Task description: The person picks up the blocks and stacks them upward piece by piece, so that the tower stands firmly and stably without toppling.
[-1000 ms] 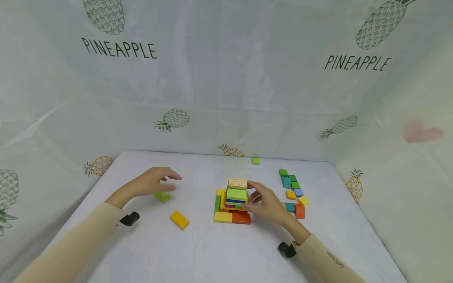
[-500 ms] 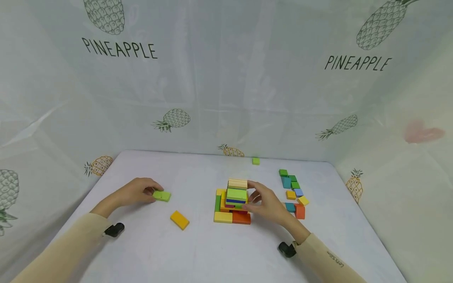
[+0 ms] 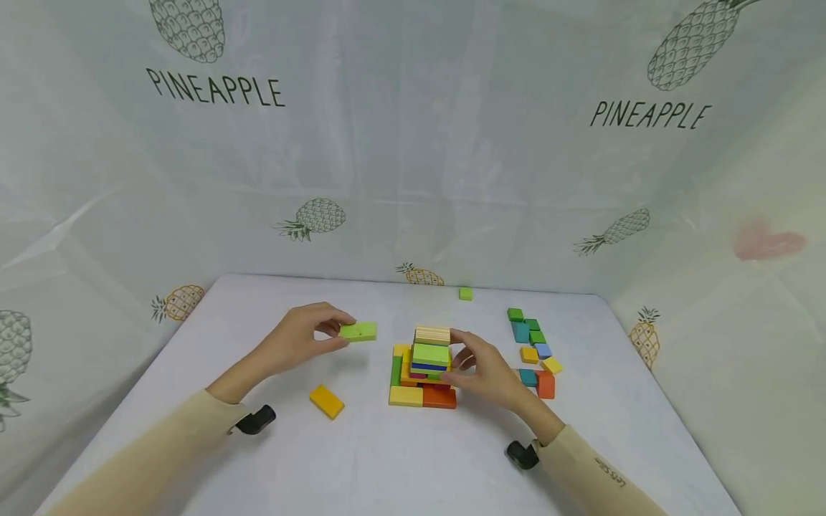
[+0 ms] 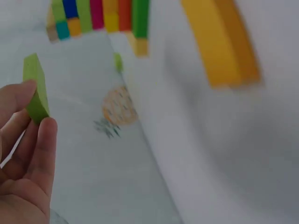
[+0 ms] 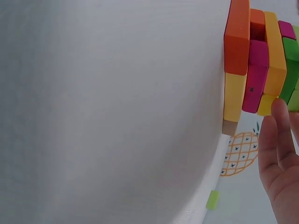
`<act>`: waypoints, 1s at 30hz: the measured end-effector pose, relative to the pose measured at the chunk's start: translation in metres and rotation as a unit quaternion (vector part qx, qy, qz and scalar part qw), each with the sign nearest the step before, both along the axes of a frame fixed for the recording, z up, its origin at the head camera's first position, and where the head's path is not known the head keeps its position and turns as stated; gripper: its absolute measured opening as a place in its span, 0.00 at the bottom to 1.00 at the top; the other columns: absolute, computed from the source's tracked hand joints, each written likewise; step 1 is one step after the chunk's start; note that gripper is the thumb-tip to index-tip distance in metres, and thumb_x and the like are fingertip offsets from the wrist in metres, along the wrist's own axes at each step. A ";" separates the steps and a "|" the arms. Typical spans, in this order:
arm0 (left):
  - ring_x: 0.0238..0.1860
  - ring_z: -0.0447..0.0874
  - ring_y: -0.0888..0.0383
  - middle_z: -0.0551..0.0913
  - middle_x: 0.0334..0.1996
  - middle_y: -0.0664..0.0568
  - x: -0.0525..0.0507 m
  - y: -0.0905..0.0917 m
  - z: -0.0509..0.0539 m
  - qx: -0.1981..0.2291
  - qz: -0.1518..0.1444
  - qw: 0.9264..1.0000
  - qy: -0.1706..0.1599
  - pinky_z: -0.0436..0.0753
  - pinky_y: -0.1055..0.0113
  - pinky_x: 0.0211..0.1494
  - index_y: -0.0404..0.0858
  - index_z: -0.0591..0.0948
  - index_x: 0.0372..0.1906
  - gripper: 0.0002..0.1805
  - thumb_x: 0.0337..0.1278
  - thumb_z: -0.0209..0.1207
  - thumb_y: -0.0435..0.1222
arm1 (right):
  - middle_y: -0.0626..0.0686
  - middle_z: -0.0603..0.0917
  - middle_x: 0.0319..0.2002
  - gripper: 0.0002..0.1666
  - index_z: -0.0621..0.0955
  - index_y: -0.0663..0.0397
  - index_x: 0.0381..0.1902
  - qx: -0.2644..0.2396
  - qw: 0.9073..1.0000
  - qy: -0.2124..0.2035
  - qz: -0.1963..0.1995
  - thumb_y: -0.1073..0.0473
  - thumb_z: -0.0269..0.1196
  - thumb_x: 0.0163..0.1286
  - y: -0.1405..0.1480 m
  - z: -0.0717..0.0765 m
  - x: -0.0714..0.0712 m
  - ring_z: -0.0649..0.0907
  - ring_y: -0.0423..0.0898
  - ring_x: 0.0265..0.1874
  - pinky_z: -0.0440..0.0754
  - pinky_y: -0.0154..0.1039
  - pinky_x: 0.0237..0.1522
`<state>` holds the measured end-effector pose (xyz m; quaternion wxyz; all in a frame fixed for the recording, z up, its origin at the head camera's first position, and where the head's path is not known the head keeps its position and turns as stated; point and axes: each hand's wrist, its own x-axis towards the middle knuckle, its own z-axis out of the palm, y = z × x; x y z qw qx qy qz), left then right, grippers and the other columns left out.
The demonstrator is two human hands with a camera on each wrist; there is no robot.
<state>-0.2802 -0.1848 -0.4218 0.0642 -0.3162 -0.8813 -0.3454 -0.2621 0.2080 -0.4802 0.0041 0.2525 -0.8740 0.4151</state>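
My left hand (image 3: 300, 338) pinches a light green block (image 3: 360, 331) between thumb and fingers, up off the table and left of a stack of coloured blocks (image 3: 430, 354). In the left wrist view the hand (image 4: 29, 163) grips the same green block (image 4: 37, 86) by its lower end. The right hand (image 3: 489, 374) rests at the stack's right side, one finger near the top and the thumb lower in front. From the right wrist, fairly straight fingers of that hand (image 5: 280, 158) touch the stack around a yellow block (image 5: 266, 104); the thumb is hidden.
An orange-yellow block (image 3: 327, 401) lies left of the stack, towards the front. Several small green, blue, yellow and orange blocks, among them a red-orange one (image 3: 545, 385), are spread to the right. One green block (image 3: 465, 293) lies near the table's back edge.
The left hand has picked up the light green block from the left of the table and carried it right, towards the stack. The right hand has stayed in place.
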 end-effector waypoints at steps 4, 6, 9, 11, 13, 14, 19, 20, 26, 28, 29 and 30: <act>0.46 0.85 0.65 0.87 0.49 0.62 0.007 0.037 0.009 0.002 -0.025 1.000 0.005 0.88 0.67 0.55 0.46 0.88 0.57 0.21 0.60 0.77 0.35 | 0.52 0.80 0.66 0.49 0.69 0.45 0.79 -0.001 1.000 0.001 0.002 0.52 0.79 0.65 0.001 0.000 0.000 0.85 0.45 0.46 0.89 0.42 0.52; 0.46 0.85 0.65 0.87 0.49 0.62 0.010 0.055 0.012 -0.001 -0.037 0.999 0.009 0.88 0.67 0.54 0.47 0.88 0.57 0.20 0.61 0.76 0.37 | 0.52 0.80 0.66 0.49 0.69 0.45 0.79 -0.004 1.000 -0.003 0.002 0.52 0.79 0.65 0.001 0.001 0.001 0.85 0.46 0.47 0.89 0.43 0.52; 0.46 0.85 0.65 0.87 0.48 0.61 0.013 0.077 0.014 -0.006 -0.054 0.998 0.018 0.88 0.69 0.53 0.46 0.88 0.57 0.20 0.60 0.77 0.36 | 0.52 0.80 0.66 0.49 0.69 0.44 0.80 -0.006 1.000 -0.008 0.002 0.53 0.79 0.65 0.001 0.003 0.002 0.85 0.47 0.47 0.89 0.45 0.53; 0.45 0.85 0.64 0.87 0.47 0.60 0.014 0.089 0.014 -0.011 -0.064 0.997 0.030 0.87 0.70 0.52 0.45 0.88 0.57 0.20 0.60 0.77 0.37 | 0.52 0.80 0.66 0.49 0.69 0.44 0.80 -0.009 1.000 -0.010 0.002 0.53 0.79 0.65 0.001 0.003 0.002 0.85 0.47 0.47 0.89 0.45 0.53; 0.44 0.84 0.64 0.87 0.47 0.58 0.013 0.097 0.012 -0.015 -0.069 0.997 0.036 0.88 0.69 0.50 0.44 0.88 0.57 0.20 0.60 0.77 0.37 | 0.52 0.80 0.66 0.50 0.69 0.44 0.80 -0.010 1.000 -0.011 0.004 0.53 0.79 0.65 0.001 0.003 0.002 0.85 0.47 0.47 0.89 0.45 0.53; 0.44 0.84 0.64 0.87 0.47 0.58 0.013 0.100 0.011 -0.016 -0.070 0.997 0.036 0.88 0.67 0.50 0.44 0.89 0.57 0.19 0.60 0.77 0.37 | 0.52 0.80 0.66 0.49 0.69 0.44 0.80 -0.011 1.000 -0.010 0.005 0.53 0.79 0.65 0.001 0.003 0.002 0.85 0.47 0.47 0.89 0.44 0.53; 0.44 0.83 0.64 0.86 0.47 0.57 0.011 0.111 0.003 -0.019 -0.066 0.997 0.034 0.89 0.63 0.50 0.43 0.89 0.56 0.19 0.61 0.76 0.38 | 0.52 0.80 0.66 0.49 0.69 0.45 0.79 -0.012 1.000 -0.003 0.011 0.53 0.79 0.65 0.001 0.001 0.000 0.85 0.47 0.47 0.88 0.42 0.53; 0.44 0.84 0.63 0.85 0.47 0.57 0.012 0.112 0.002 -0.017 -0.066 0.997 0.036 0.89 0.64 0.50 0.43 0.89 0.56 0.19 0.61 0.76 0.38 | 0.52 0.80 0.66 0.49 0.69 0.45 0.79 -0.011 1.000 0.000 0.013 0.54 0.79 0.65 0.000 0.001 0.000 0.85 0.47 0.47 0.88 0.41 0.53; 0.43 0.85 0.62 0.81 0.45 0.55 0.015 0.115 -0.001 -0.007 -0.063 0.997 0.036 0.90 0.61 0.50 0.41 0.90 0.55 0.18 0.60 0.77 0.35 | 0.51 0.80 0.65 0.48 0.70 0.46 0.79 -0.009 1.000 0.009 0.016 0.54 0.79 0.65 0.001 0.000 -0.001 0.86 0.47 0.46 0.88 0.39 0.52; 0.42 0.85 0.62 0.81 0.44 0.55 0.015 0.116 -0.001 -0.009 -0.059 0.997 0.038 0.90 0.63 0.49 0.41 0.90 0.55 0.18 0.60 0.77 0.35 | 0.51 0.80 0.65 0.48 0.70 0.44 0.78 -0.008 1.000 0.006 0.015 0.53 0.79 0.65 0.001 0.000 -0.002 0.86 0.46 0.46 0.88 0.39 0.52; 0.42 0.85 0.62 0.81 0.44 0.55 0.015 0.116 -0.001 -0.010 -0.058 0.997 0.041 0.90 0.63 0.49 0.41 0.90 0.55 0.18 0.60 0.77 0.35 | 0.50 0.80 0.65 0.48 0.70 0.44 0.78 -0.007 1.000 0.004 0.014 0.53 0.79 0.65 0.001 0.000 -0.002 0.86 0.46 0.46 0.88 0.39 0.52; 0.42 0.85 0.62 0.81 0.44 0.55 0.015 0.117 -0.001 -0.012 -0.058 0.997 0.043 0.90 0.63 0.49 0.41 0.90 0.55 0.18 0.60 0.77 0.36 | 0.49 0.80 0.65 0.48 0.70 0.43 0.78 -0.007 1.000 0.003 0.013 0.53 0.80 0.64 0.001 0.000 -0.002 0.86 0.46 0.46 0.88 0.39 0.52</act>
